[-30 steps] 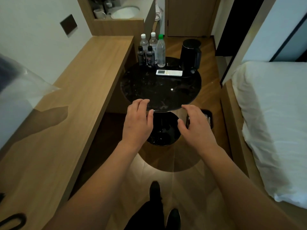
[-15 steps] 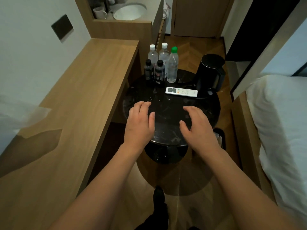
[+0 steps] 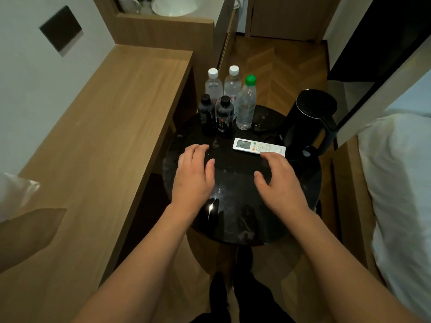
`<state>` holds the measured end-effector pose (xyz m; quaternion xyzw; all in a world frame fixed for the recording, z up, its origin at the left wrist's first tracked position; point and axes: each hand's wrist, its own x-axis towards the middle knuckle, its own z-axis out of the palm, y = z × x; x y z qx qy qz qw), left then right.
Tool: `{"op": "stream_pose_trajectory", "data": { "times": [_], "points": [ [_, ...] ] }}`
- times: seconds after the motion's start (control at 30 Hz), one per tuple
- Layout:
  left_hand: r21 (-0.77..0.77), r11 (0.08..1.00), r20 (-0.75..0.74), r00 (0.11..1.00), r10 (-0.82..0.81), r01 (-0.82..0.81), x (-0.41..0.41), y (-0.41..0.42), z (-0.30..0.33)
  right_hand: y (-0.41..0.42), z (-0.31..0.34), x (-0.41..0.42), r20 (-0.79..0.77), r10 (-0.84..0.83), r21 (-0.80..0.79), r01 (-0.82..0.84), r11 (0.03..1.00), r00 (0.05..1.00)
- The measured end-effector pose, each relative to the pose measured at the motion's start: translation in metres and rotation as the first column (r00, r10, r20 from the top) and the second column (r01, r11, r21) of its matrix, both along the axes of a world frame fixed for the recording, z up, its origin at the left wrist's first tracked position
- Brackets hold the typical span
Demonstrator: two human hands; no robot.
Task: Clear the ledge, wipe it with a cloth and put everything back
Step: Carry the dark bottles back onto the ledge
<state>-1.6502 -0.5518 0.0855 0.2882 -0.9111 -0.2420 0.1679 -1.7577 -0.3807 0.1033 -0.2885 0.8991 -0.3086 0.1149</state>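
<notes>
A round black marble table [image 3: 233,227] carries a white remote [image 3: 253,146], a black kettle [image 3: 310,122], two small dark bottles [image 3: 217,116], two clear bottles with white caps [image 3: 224,86] and one with a green cap [image 3: 246,104]. My left hand [image 3: 194,176] hovers over the table's left half, fingers relaxed, holding nothing. My right hand [image 3: 278,180] is spread over the right half, its fingertips right at the remote's near edge. A long wooden ledge [image 3: 100,145] runs along the wall on the left, bare where I see it.
A clear plastic bag [image 3: 16,194] pokes in at the far left over the ledge. A bed with white bedding [image 3: 403,194] lies on the right. A washbasin counter [image 3: 172,7] sits at the back, wooden floor beyond the table.
I have stepped closer to the table. Both hands have advanced from its near rim to over its middle, the right one reaching the remote.
</notes>
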Motion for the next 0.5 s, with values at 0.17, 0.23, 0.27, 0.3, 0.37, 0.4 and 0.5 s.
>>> {"op": "stream_pose_trajectory", "data": {
  "times": [0.17,0.23,0.27,0.3,0.37,0.4,0.5],
  "points": [
    [0.053,0.993,-0.038,0.994,0.103,-0.101,-0.05,-0.037,0.0,-0.041,-0.008,-0.067,0.023,0.082,-0.062,-0.08,0.995,0.996],
    [0.079,0.989,-0.064,0.989,0.133,-0.128,-0.073,-0.055,-0.005,-0.066,-0.015,-0.097,0.018,0.116,-0.063,-0.114,0.991,0.993],
    [0.097,0.985,-0.072,0.987,0.147,-0.14,-0.083,-0.064,-0.008,-0.079,-0.018,-0.11,0.023,0.129,-0.055,-0.128,0.99,0.991],
    [0.108,0.983,-0.076,0.984,0.159,-0.151,-0.094,-0.073,-0.012,-0.092,-0.022,-0.122,0.031,0.141,-0.049,-0.139,0.989,0.99],
    [0.116,0.98,-0.078,0.982,0.173,-0.164,-0.116,-0.091,-0.022,-0.118,-0.032,-0.143,0.042,0.165,-0.038,-0.164,0.986,0.985],
    [0.12,0.979,-0.078,0.982,0.172,-0.162,-0.127,-0.1,-0.029,-0.13,-0.038,-0.152,0.045,0.178,-0.029,-0.177,0.984,0.983],
    [0.151,0.978,-0.092,0.983,0.159,-0.144,-0.16,-0.127,-0.05,-0.163,-0.056,-0.177,0.056,0.193,-0.013,-0.192,0.981,0.98]
  ]
}}
